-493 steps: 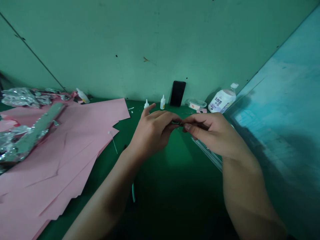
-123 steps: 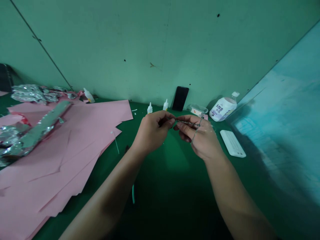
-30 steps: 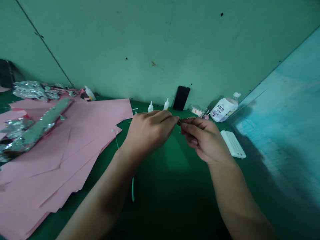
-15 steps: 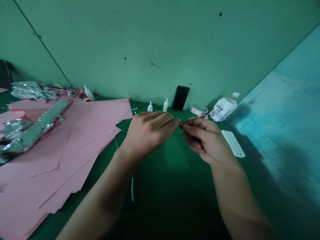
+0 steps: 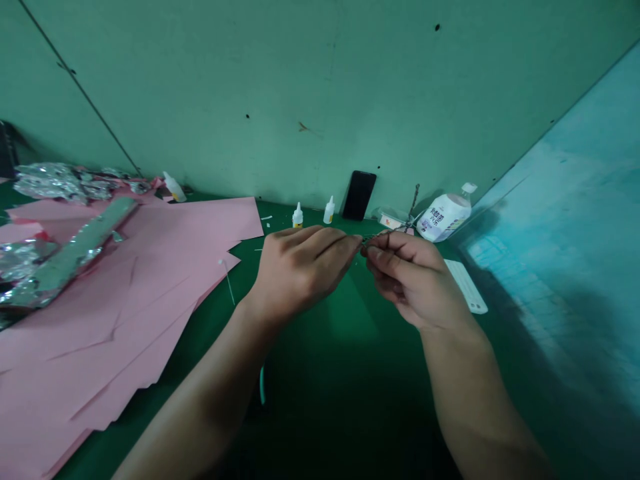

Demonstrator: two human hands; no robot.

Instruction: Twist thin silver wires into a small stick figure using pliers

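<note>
A thin, dark, twisted strand (image 5: pixel 415 199) runs over the fingers of my right hand (image 5: pixel 413 273). Its far end sticks up in front of the white bottle. My right thumb and forefinger are closed on the strand's near part. Close against them, the fingertips of my left hand (image 5: pixel 305 270) pinch what looks like the near end of the same strand, and fine pale threads show between the two hands. Both hands are held above the green tabletop (image 5: pixel 350 373). The other fingers of my left hand are curled and hidden under the palm.
Pink sheets (image 5: pixel 165 280) spread over the left side, with crumpled silver foil (image 5: pixel 55 180) on them. Along the wall stand small glue bottles (image 5: pixel 329 211), a black phone (image 5: pixel 359 195), a clear box (image 5: pixel 393 220) and a white labelled bottle (image 5: pixel 444 217). A white card-like piece (image 5: pixel 466 287) lies right.
The strand's far end has swung from lying nearly flat behind my right hand to pointing upward. Both hands stay almost in place, while the view has shifted slightly.
</note>
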